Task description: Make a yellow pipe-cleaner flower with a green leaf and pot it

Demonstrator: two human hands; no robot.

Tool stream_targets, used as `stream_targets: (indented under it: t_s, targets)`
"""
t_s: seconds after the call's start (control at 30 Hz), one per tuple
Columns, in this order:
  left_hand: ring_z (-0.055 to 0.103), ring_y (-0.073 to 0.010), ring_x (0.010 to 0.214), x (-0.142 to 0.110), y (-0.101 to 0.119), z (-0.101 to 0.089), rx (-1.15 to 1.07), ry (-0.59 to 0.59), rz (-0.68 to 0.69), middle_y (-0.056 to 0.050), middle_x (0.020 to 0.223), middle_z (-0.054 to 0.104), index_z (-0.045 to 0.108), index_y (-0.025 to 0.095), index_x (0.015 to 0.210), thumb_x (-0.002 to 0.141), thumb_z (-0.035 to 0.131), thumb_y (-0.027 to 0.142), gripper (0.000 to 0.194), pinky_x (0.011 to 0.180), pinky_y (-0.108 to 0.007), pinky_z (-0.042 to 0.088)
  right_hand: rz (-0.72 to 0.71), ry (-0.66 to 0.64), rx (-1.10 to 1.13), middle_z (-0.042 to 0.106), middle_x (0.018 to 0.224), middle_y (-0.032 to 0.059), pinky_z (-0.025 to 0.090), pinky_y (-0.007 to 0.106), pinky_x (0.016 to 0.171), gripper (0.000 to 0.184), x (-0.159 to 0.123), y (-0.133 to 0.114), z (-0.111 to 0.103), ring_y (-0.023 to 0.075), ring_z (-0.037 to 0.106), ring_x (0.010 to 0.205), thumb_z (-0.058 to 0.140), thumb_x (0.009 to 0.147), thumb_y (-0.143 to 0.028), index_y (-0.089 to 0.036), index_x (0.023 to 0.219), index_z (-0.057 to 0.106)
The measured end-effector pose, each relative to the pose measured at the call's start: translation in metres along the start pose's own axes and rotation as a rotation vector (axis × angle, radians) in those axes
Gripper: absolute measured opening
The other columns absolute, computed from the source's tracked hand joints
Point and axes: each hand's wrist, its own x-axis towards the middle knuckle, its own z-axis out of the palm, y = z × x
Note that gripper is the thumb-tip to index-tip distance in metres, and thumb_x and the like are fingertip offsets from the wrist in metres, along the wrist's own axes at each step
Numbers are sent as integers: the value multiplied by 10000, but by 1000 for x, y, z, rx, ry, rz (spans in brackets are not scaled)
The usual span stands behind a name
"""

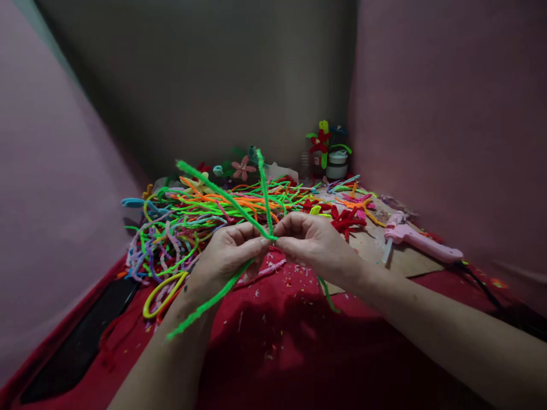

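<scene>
Bright green pipe cleaners (231, 200) cross between my two hands above the red cloth. My left hand (233, 247) pinches them near the crossing, with thumb and forefinger closed. Close beside it, my right hand (310, 242) also pinches the green stems at the crossing, its fingertips almost touching the left ones. Two green ends stick up and away, one leaning far left and one nearly upright. Another end slants down over my left wrist, and one hangs below my right hand. How the stems are joined at the crossing is hidden by my fingers.
Behind my hands lies a heap of many-coloured pipe cleaners (213, 205). A pink glue gun (421, 240) rests on cardboard (404, 265) at right. A black phone-like slab (81, 341) lies at left. Pipe-cleaner flowers (320, 140) stand by a small jar (337, 165) at the back.
</scene>
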Motion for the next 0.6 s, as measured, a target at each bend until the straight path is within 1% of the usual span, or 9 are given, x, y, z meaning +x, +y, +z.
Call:
stream_targets:
  t_s: [0.1, 0.2, 0.27, 0.33, 0.43, 0.53, 0.6]
  targets:
    - [375, -52, 375, -3, 6, 3, 97, 28, 29, 52, 446, 453, 572, 160, 648, 747, 639, 319, 199, 383, -189, 274, 165, -50, 165, 494, 544, -62, 305, 189, 409, 93, 1, -6, -3, 48, 418, 440, 598, 630, -105, -164, 685, 553]
    - [334, -50, 386, -7, 12, 11, 145, 77, 55, 57, 468, 438, 585, 161, 660, 726, 637, 303, 165, 376, -189, 237, 315, -100, 319, 524, 550, -42, 257, 171, 366, 97, 1, -8, -7, 49, 432, 435, 654, 642, -191, -158, 678, 571]
    - [336, -50, 412, -8, 13, 14, 194, 99, 106, 50, 503, 456, 595, 158, 655, 711, 632, 264, 125, 384, -184, 238, 399, -128, 349, 529, 548, -32, 257, 163, 357, 148, 0, -9, -10, 45, 427, 429, 680, 642, -236, -151, 644, 559]
    - [353, -54, 442, -8, 12, 17, 244, 86, 154, 42, 532, 477, 596, 158, 640, 697, 625, 225, 93, 400, -181, 256, 457, -139, 326, 502, 514, -41, 260, 157, 352, 189, 0, -8, -12, 40, 417, 411, 707, 601, -207, -150, 600, 527]
    - [339, -52, 431, -8, 10, 18, 267, 37, 138, 51, 506, 456, 585, 164, 637, 697, 616, 211, 82, 396, -177, 252, 480, -160, 250, 492, 498, -45, 244, 154, 340, 158, 1, -6, -16, 38, 410, 394, 688, 557, -152, -145, 594, 535]
    - [290, -43, 374, -8, 10, 18, 196, -12, 50, 70, 443, 400, 565, 171, 643, 727, 604, 248, 121, 360, -176, 210, 430, -191, 136, 479, 464, -47, 241, 158, 336, 87, 2, -7, -18, 34, 383, 376, 641, 559, -146, -139, 586, 559]
    - [301, -41, 351, -8, 12, 17, 128, -57, -12, 68, 426, 405, 557, 169, 635, 743, 601, 278, 160, 347, -175, 206, 393, -188, 80, 456, 432, -56, 246, 161, 340, 78, 1, -10, -17, 33, 368, 368, 628, 561, -140, -143, 559, 550]
